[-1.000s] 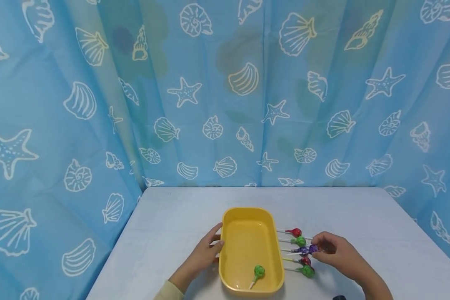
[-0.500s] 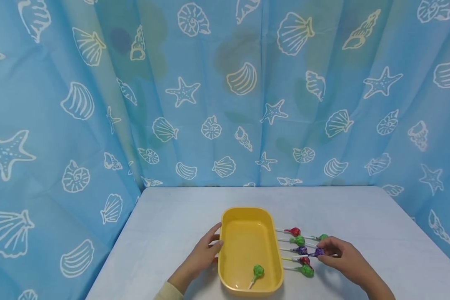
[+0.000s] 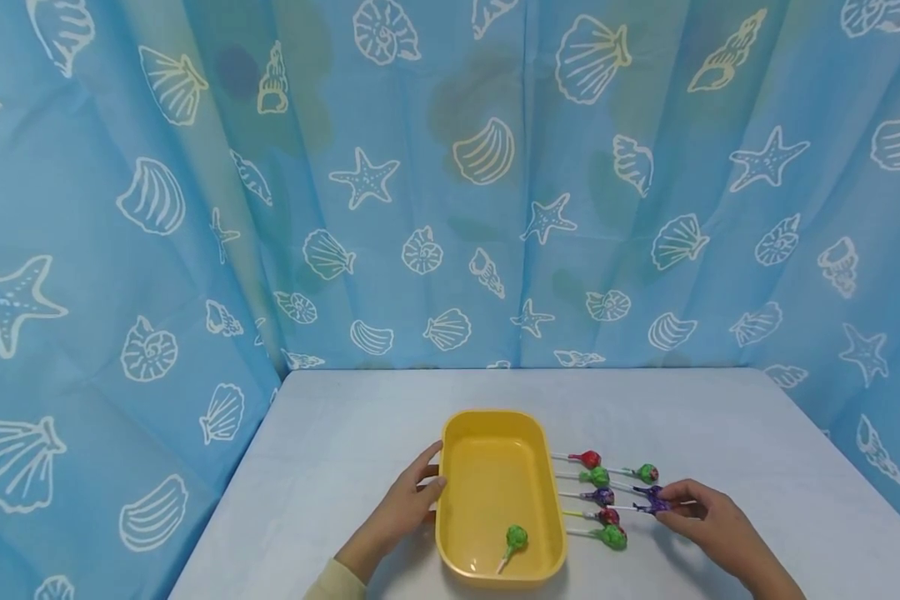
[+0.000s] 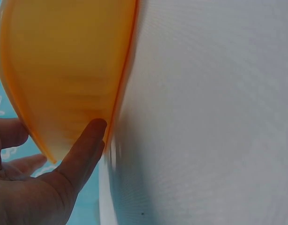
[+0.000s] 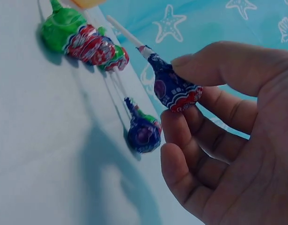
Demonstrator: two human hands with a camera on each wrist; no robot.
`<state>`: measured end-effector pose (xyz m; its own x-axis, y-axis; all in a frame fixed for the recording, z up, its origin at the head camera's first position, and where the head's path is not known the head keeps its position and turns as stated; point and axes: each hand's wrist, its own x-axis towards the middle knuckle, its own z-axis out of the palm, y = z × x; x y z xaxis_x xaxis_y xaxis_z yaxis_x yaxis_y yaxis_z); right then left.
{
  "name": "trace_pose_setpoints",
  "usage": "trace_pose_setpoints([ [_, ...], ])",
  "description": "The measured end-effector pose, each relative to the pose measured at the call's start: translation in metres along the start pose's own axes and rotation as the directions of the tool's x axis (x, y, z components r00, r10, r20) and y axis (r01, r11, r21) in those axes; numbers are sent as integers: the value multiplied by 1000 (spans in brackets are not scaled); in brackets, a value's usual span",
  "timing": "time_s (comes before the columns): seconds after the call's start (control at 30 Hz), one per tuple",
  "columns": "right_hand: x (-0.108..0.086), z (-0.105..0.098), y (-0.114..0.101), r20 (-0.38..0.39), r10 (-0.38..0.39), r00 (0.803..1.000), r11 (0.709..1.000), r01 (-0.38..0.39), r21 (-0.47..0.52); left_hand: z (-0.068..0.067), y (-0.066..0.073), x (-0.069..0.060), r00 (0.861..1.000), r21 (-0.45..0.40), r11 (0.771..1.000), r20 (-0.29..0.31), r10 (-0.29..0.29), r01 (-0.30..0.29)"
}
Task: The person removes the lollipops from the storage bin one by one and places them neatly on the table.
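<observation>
My right hand (image 3: pixel 701 517) pinches a purple-wrapped lollipop (image 5: pixel 174 89) between thumb and fingers, its white stick pointing away from the palm. In the right wrist view it is raised over the table, with another purple lollipop (image 5: pixel 144 133) lying just beyond. My left hand (image 3: pixel 408 500) rests against the left side of a yellow tray (image 3: pixel 450 550), its fingers spread and fairly straight along the outer wall. One green lollipop (image 3: pixel 517 537) lies inside the tray near its front end. The left wrist view shows a finger (image 4: pixel 90 136) on the tray's outer wall.
Right of the tray lies a column of lollipops: a red one (image 3: pixel 589 459), a green one (image 3: pixel 597 477), a purple one (image 3: pixel 603 497) and more below. Farther right is a green lollipop (image 3: pixel 647 473). A blue shell-print curtain (image 3: pixel 450 208) stands behind the white table (image 3: pixel 360 417).
The right hand has moved right with the purple lollipop, away from the column beside the tray. A green lollipop and another purple one have come into sight. Left hand and tray stay put.
</observation>
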<state>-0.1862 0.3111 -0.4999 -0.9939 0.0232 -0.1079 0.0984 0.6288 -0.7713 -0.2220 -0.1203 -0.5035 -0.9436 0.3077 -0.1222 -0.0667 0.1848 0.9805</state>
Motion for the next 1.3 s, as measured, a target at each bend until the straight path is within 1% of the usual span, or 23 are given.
trace_pose_setpoints([
  [0.13, 1, 0, 6, -26, 25, 999, 1000, -25, -17, -1, 1, 1, 1000, 4, 1000, -1, 5, -5],
  [0.23, 2, 2, 9, -48, 38, 998, 997, -41, -67, 0, 0, 1, 1000, 9, 1000, -3, 1, -1],
  [0.4, 5, 5, 12, -54, 50, 997, 989, -57, -139, 0, -1, 0, 1000, 9, 1000, 4, 6, -6],
  [0.6, 6, 8, 13, -67, 47, 997, 986, -57, -157, 0, 1, -1, 1000, -2, 1000, 8, 11, -11],
  [0.7, 7, 10, 14, -72, 52, 996, 983, -64, -171, 0, -1, 0, 1000, 0, 1000, 10, 14, -14],
  [0.87, 9, 12, 16, -80, 37, 996, 980, -52, -191, 0, -1, 0, 1000, 4, 1000, 9, 12, -12],
  [1.13, 8, 10, 14, -99, 50, 994, 977, -69, -204, 1, 2, -1, 1000, 4, 1000, -1, 3, -3],
  [1.3, 6, 6, 12, -110, 53, 993, 979, -73, -191, 1, 3, -1, 1000, 2, 1000, -2, 4, -4],
])
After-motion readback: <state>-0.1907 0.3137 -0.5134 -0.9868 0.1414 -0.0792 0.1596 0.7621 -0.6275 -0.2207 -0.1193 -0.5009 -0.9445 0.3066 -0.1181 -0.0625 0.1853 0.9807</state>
